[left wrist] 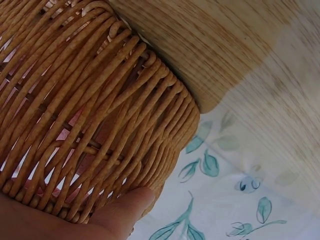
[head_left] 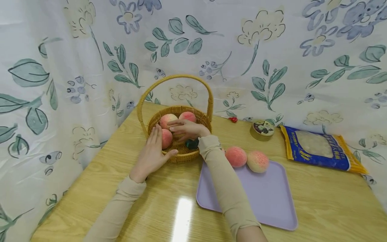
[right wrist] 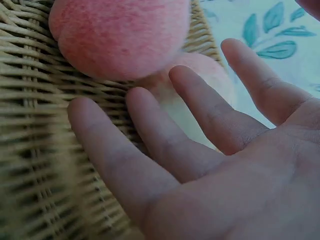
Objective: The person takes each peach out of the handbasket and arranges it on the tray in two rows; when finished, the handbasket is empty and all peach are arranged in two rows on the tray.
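Note:
A round wicker basket [head_left: 184, 157] with a tall arched handle [head_left: 175, 76] holds several peaches. My left hand [head_left: 153, 155] lies at its front left rim, fingers straight beside the nearest peach [head_left: 167, 138]. The left wrist view shows the thumb [left wrist: 127, 207] against the basket's woven side [left wrist: 100, 115]. Inside the basket, my right hand [head_left: 187, 128] reaches with spread, nearly straight fingers and an empty palm. Its fingertips are close to the back left peach [head_left: 168, 121]; another peach [head_left: 188, 116] sits at the back right. A red-pink peach [right wrist: 120, 35] fills the top of the right wrist view.
A lilac tray [head_left: 269, 201] lies right of the basket, with a pink peach [head_left: 236, 157] and a paler peach [head_left: 258, 161] at its far edge. Behind are a round tin [head_left: 262, 130], a small red item [head_left: 233, 119], a blue-and-yellow packet [head_left: 320, 148] and a floral curtain [head_left: 223, 43].

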Action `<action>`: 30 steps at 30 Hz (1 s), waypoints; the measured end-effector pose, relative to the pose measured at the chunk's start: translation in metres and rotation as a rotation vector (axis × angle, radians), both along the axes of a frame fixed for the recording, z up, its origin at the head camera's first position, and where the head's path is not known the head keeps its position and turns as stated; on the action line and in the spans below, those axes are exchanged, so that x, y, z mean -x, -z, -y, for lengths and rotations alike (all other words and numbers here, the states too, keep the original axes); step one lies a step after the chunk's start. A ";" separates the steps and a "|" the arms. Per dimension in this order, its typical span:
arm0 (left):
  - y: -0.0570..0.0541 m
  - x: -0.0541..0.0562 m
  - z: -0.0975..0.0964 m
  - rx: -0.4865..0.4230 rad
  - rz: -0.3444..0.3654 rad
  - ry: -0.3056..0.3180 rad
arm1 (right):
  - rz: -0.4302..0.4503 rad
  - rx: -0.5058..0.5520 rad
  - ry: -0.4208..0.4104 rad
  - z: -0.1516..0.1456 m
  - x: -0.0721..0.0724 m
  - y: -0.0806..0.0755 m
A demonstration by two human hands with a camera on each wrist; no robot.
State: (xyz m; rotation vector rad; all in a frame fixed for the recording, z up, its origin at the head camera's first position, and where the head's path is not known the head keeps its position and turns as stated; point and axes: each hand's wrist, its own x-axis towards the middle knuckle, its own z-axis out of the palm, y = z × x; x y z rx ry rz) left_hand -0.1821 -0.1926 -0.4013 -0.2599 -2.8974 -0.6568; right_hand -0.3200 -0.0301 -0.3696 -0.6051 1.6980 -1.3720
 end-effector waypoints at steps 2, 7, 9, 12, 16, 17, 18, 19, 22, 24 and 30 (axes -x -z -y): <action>0.000 0.001 -0.001 0.001 -0.008 0.009 | 0.002 -0.029 -0.004 0.006 0.000 0.003; 0.000 0.001 -0.001 0.006 -0.033 0.016 | -0.170 -0.136 -0.095 0.027 -0.003 0.004; 0.001 0.002 0.000 0.006 -0.039 0.015 | -0.273 -0.176 -0.129 0.034 -0.004 0.004; 0.001 0.002 0.001 0.001 -0.041 0.018 | -0.408 -0.242 -0.136 0.040 -0.005 0.003; 0.003 0.001 0.001 -0.005 -0.032 0.018 | -0.464 -0.269 -0.138 0.039 -0.004 0.005; 0.004 0.002 -0.001 -0.007 -0.033 0.021 | -0.473 -0.273 -0.135 0.036 -0.003 0.005; 0.005 0.002 -0.002 -0.011 -0.035 0.026 | -0.474 -0.280 -0.127 0.033 -0.003 0.005; 0.005 0.003 -0.003 -0.018 -0.034 0.031 | -0.478 -0.288 -0.118 0.028 -0.002 0.005; 0.006 0.004 -0.005 -0.027 -0.026 0.038 | -0.459 -0.289 -0.081 0.014 -0.002 0.000; 0.006 0.004 -0.004 -0.029 -0.020 0.034 | -0.422 -0.258 -0.053 0.005 -0.001 -0.005; 0.003 0.003 0.000 -0.030 -0.021 0.010 | -0.247 -0.087 0.040 -0.025 0.002 -0.022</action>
